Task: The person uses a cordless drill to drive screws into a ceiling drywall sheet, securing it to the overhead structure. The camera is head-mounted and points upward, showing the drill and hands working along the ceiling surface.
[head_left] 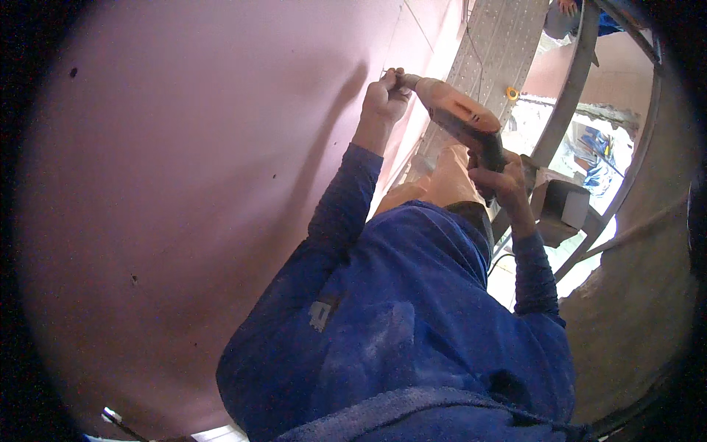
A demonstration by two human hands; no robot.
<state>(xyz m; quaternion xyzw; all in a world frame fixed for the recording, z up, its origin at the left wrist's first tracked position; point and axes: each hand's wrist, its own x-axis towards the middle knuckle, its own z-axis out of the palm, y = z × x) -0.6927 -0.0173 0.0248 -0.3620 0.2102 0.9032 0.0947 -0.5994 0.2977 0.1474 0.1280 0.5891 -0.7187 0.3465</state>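
Note:
My right hand [508,180] is wrapped round the rear grip of an orange and black power screwdriver [460,114]. The tool slants up and left, its narrow nose close to a pink wallboard [184,147]. At that nose my left hand [387,99] is closed, thumb and fingers pinched together next to the board. Whatever sits between those fingertips is too small to make out. A few small dark spots dot the board. The shadow of my left arm and the tool falls across it.
A perforated metal scaffold plank [501,44] runs along the wall, with a small yellow-orange round thing [512,93] on it. Curved-looking metal rails [571,96] stand to the right. A box-like dark and white thing [563,206] is beside my right forearm. Another person's hand [567,7] shows at the top right.

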